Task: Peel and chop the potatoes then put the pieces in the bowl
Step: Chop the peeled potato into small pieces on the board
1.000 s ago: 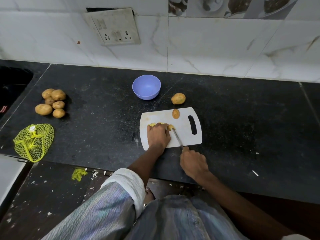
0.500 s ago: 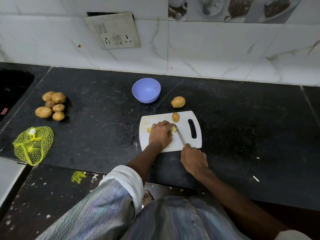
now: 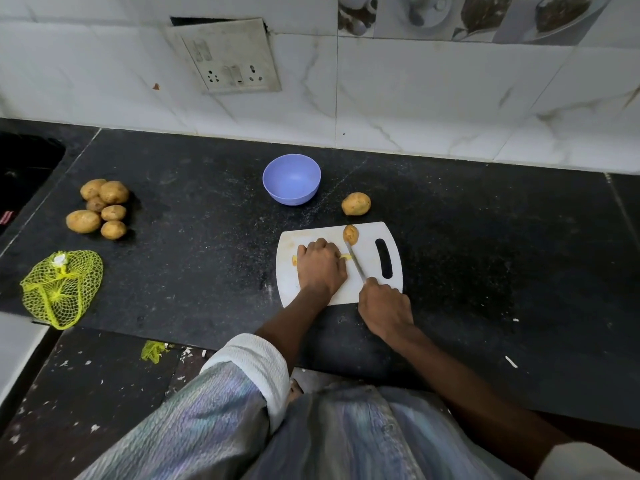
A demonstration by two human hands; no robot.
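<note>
The left hand (image 3: 320, 266) pressed down over yellow potato pieces (image 3: 345, 257) on the cutting board (image 3: 369, 252), fingers curled. The right hand (image 3: 385, 308) gripped the knife (image 3: 356, 265); with the blade just beside those knuckles, a slip could nick them.

Bowl (image 3: 291, 179) behind cutting board (image 3: 370, 258), potato pile (image 3: 100, 208) left.

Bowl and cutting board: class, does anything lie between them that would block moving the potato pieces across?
Nothing visible does. Only bare countertop separates the cutting board from the bowl; the whole potato lies off to the right.
</note>
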